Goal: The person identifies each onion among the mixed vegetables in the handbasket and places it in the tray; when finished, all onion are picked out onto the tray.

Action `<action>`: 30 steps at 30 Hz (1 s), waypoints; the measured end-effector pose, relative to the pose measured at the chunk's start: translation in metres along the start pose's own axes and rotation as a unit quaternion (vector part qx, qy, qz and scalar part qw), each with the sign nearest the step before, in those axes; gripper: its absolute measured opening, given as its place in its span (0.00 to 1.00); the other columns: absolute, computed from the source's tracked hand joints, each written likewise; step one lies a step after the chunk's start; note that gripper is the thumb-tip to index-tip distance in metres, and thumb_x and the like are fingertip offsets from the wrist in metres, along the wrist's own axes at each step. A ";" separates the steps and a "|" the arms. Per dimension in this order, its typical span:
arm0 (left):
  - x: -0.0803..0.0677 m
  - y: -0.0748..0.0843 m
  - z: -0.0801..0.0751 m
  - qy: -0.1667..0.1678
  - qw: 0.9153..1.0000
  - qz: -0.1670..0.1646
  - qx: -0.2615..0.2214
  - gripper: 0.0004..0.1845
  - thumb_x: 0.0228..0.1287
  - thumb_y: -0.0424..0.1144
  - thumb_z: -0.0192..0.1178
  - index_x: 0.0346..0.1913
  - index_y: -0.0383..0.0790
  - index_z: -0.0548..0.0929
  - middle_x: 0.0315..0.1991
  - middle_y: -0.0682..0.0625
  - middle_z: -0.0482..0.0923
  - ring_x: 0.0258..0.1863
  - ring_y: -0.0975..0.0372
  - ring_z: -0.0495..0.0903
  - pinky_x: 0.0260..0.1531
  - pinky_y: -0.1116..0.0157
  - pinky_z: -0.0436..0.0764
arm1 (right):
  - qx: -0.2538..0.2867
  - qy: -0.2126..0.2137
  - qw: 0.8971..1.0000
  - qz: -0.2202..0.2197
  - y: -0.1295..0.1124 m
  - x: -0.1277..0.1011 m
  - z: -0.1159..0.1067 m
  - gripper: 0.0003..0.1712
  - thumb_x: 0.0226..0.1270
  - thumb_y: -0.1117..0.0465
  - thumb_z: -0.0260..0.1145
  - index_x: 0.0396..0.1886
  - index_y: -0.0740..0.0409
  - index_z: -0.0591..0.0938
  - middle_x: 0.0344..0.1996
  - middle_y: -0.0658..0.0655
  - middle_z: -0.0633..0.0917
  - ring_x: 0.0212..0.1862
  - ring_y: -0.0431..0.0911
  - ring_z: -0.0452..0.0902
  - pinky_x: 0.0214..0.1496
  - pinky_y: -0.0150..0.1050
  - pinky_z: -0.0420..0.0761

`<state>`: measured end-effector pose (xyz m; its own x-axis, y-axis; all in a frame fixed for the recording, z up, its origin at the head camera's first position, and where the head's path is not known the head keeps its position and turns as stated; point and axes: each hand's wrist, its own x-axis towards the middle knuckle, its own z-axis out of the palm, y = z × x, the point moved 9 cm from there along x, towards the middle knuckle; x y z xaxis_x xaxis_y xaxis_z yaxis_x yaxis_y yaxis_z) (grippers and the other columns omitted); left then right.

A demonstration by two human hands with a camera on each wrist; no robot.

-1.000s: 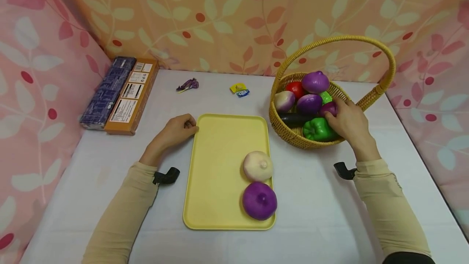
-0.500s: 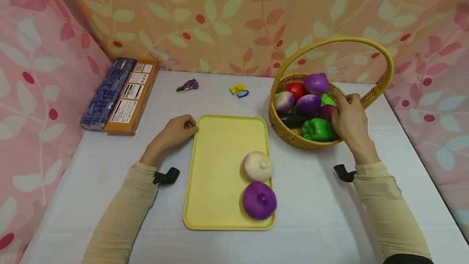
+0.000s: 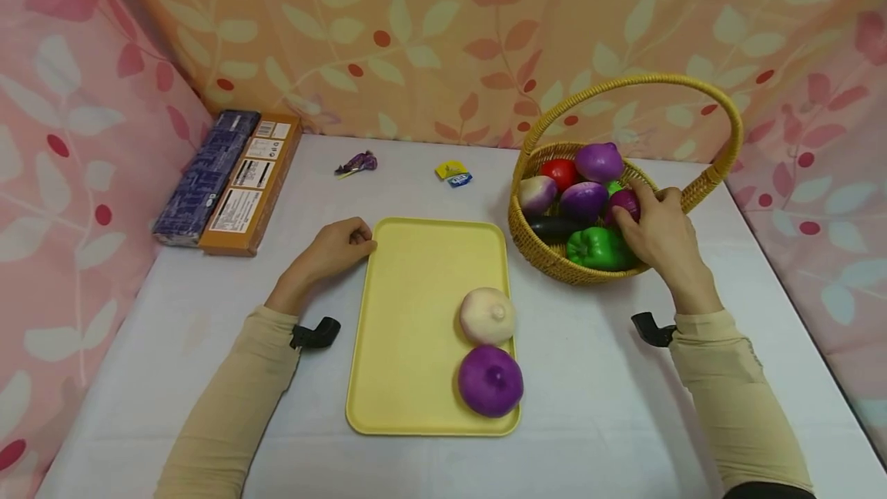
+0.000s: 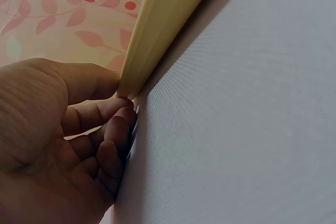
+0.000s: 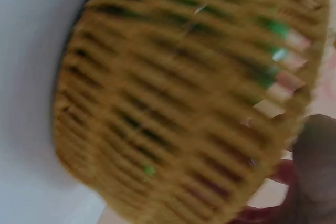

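Fingers [image 3: 640, 192] of the right hand [image 3: 661, 233] curl round a small purple onion [image 3: 624, 205] at the basket's [image 3: 547, 252] 3 o'clock. It looks light, smooth, rigid; gripping its round sides seems best. Left hand [image 3: 336, 246] pinches the tray [image 3: 416, 268] at 10 o'clock.

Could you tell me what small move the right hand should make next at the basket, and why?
Probably lift the small purple onion straight up out of the basket. The right hand already has its fingers around it, and the left hand rests at the edge of the yellow tray.
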<state>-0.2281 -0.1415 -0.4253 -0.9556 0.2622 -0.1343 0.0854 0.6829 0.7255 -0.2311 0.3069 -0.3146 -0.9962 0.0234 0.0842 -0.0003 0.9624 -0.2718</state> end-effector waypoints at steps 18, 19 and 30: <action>0.003 -0.003 -0.002 0.001 1.000 -0.008 0.009 0.11 0.67 0.41 0.57 0.44 0.35 0.79 0.36 0.43 0.79 0.36 0.56 0.75 0.38 0.64 0.71 | 0.132 -0.028 0.957 -0.256 -0.157 -0.057 0.037 0.32 0.66 0.51 0.66 0.67 0.55 0.71 0.58 0.58 0.78 0.57 0.52 0.75 0.59 0.51 0.76; 0.004 -0.003 -0.002 0.001 1.000 -0.006 0.010 0.11 0.67 0.41 0.57 0.44 0.35 0.79 0.36 0.44 0.79 0.36 0.56 0.75 0.38 0.64 0.71 | 0.123 -0.041 0.958 -0.255 -0.159 -0.058 0.044 0.32 0.67 0.50 0.65 0.67 0.54 0.71 0.58 0.58 0.78 0.57 0.52 0.75 0.59 0.51 0.76; 0.001 -0.001 0.001 -0.005 1.000 -0.010 0.010 0.11 0.68 0.41 0.57 0.44 0.35 0.79 0.37 0.43 0.79 0.36 0.56 0.75 0.38 0.64 0.71 | 0.057 -0.053 0.952 -0.297 -0.170 -0.062 0.082 0.21 0.74 0.58 0.56 0.65 0.51 0.75 0.55 0.61 0.78 0.55 0.53 0.78 0.58 0.49 0.79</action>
<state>-0.2292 -0.1412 -0.4268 -0.9545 0.2542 -0.1557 0.0715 0.7022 0.7084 -0.1766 0.1201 -0.3519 -0.8211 -0.5483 0.1588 -0.5687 0.7619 -0.3099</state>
